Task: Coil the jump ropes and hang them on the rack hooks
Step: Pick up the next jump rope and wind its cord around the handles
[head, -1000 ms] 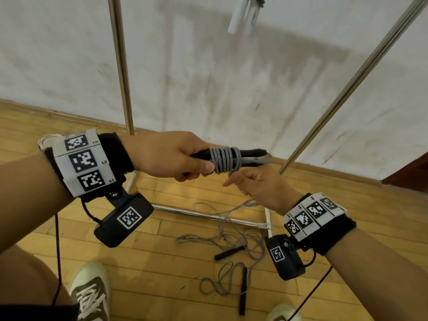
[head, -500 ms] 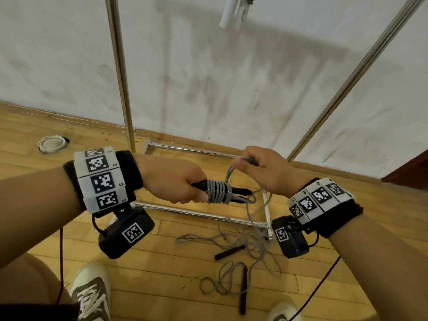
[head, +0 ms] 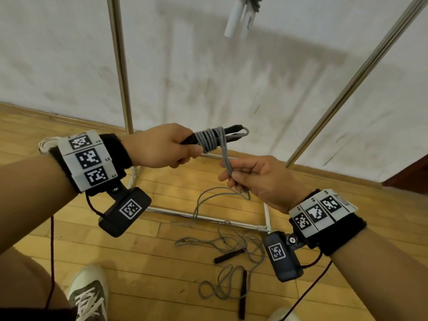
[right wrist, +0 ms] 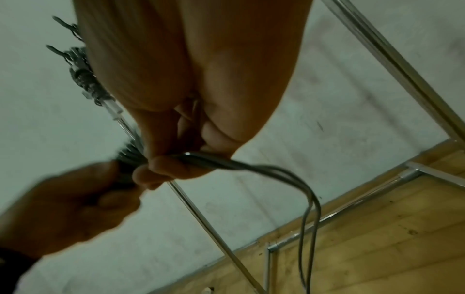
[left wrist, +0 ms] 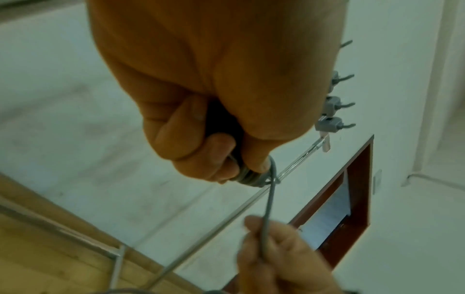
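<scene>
My left hand (head: 169, 147) grips the black handles (head: 231, 133) of a jump rope, with several turns of grey cord (head: 208, 140) wound round them. The cord runs down to my right hand (head: 252, 179), which pinches a doubled strand (head: 225, 158) below and right of the handles. In the left wrist view the left hand (left wrist: 216, 143) closes round the handle and the strand (left wrist: 269, 201) drops to the right hand's fingers (left wrist: 271, 248). In the right wrist view the right hand (right wrist: 186, 159) holds the strand (right wrist: 251, 167), whose slack hangs toward the floor.
A second grey rope with black handles (head: 229, 256) lies tangled on the wooden floor (head: 162, 262) by the rack's base bar (head: 208, 218). Metal rack poles (head: 120, 66) rise left and right. White handles (head: 238, 17) hang above. Grey hooks (left wrist: 334, 103) line the rack. My shoe (head: 90, 295) stands below.
My left hand has lifted the wrapped handles. My right hand came from above the handles down to the lower right, pulling the doubled cord over the coil.
</scene>
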